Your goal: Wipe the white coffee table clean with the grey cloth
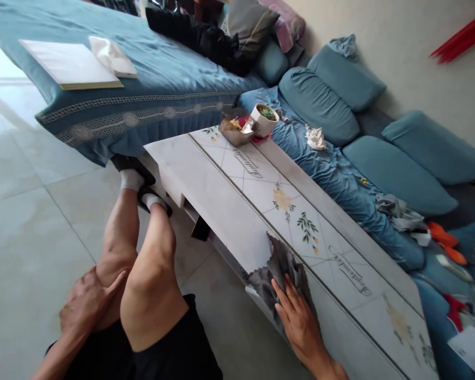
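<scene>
My right hand lies flat with its fingers stretched out on a dark grey cloth. The cloth is crumpled, has ragged edges, and partly hangs over the near edge of a long white table. Gold lettering, flowers and leaves decorate the tabletop. Away from the table, my left hand rests on my bent left leg just below the knee, thumb apart; some of its fingertips are hidden. It holds no object.
At the table's far end stand a potted plant and a brownish see-through container. Blue-covered sofas with cushions line the far side. White paper and a tissue pack lie on the left sofa. An open drawer juts below the tabletop.
</scene>
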`<state>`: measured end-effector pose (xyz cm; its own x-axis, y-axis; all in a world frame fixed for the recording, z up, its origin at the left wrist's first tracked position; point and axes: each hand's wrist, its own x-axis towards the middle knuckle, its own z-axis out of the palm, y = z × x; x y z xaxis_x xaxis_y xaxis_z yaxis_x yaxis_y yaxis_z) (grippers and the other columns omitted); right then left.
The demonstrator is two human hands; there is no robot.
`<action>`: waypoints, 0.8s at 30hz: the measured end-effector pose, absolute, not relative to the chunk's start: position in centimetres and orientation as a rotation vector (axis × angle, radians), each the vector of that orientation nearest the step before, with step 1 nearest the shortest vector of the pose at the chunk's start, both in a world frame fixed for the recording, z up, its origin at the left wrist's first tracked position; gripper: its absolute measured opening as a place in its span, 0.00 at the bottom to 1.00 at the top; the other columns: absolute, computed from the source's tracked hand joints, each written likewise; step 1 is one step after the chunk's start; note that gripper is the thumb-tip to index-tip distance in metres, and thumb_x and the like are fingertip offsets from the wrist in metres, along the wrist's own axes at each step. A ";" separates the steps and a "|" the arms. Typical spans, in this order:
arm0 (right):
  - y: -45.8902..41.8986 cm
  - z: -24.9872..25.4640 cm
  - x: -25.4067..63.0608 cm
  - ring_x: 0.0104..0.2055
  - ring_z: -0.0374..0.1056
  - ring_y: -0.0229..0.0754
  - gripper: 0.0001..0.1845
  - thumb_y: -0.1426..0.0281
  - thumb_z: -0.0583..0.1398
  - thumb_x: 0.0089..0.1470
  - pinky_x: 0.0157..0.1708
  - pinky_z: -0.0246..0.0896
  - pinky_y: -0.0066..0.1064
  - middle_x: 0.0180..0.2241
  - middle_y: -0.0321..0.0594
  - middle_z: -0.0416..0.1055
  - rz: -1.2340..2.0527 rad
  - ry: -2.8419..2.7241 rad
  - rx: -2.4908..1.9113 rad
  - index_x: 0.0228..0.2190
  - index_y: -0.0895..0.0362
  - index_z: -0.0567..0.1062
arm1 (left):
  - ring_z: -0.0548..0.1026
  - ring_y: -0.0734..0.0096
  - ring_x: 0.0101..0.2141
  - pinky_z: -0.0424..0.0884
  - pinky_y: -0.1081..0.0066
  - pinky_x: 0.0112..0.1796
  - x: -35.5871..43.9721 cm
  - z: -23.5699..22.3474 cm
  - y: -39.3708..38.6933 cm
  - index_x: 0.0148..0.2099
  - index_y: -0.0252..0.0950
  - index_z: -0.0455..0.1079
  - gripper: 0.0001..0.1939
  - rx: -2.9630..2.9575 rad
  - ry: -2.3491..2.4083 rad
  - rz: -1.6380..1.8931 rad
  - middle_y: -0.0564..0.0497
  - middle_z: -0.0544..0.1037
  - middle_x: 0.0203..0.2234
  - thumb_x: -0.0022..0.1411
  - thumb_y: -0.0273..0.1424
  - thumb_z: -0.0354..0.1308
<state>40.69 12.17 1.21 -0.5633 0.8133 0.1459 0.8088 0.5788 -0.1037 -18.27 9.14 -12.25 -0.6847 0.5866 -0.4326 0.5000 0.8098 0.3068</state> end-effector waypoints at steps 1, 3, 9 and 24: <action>12.7 1.1 40.1 0.79 0.67 0.57 0.39 0.65 0.54 0.83 0.66 0.82 0.54 0.80 0.35 0.64 0.033 -2.629 -1.356 0.86 0.36 0.50 | 0.82 0.23 0.61 0.81 0.45 0.53 -17.8 -13.2 6.8 0.75 0.30 0.68 0.54 0.786 2.476 0.211 0.26 0.82 0.61 0.64 0.67 0.65; 15.2 1.0 37.0 0.81 0.64 0.57 0.39 0.66 0.53 0.83 0.68 0.80 0.56 0.80 0.37 0.63 0.033 -2.645 -1.328 0.86 0.37 0.49 | 0.80 0.18 0.64 0.80 0.43 0.54 -17.3 -14.4 4.4 0.77 0.31 0.64 0.57 0.773 2.483 0.213 0.24 0.79 0.65 0.64 0.71 0.60; 26.2 1.3 20.0 0.87 0.51 0.56 0.34 0.68 0.52 0.84 0.82 0.61 0.61 0.84 0.42 0.55 0.188 -2.734 -1.224 0.84 0.46 0.59 | 0.75 0.15 0.68 0.75 0.34 0.64 -17.0 -13.6 4.6 0.80 0.23 0.60 0.59 0.808 2.426 0.252 0.20 0.74 0.69 0.71 0.71 0.47; 12.3 1.0 40.3 0.77 0.68 0.64 0.41 0.61 0.53 0.80 0.60 0.89 0.64 0.79 0.38 0.65 0.017 -2.506 -1.515 0.85 0.28 0.50 | 0.82 0.19 0.62 0.82 0.32 0.59 -17.9 -16.3 3.2 0.81 0.30 0.63 0.55 1.097 2.492 0.321 0.25 0.82 0.62 0.73 0.68 0.46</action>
<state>40.29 12.33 0.97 -0.4481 0.8767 0.1749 0.8743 0.4706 -0.1188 -17.94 3.22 -16.32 -0.6137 0.7443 -0.2634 0.6531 0.6660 0.3603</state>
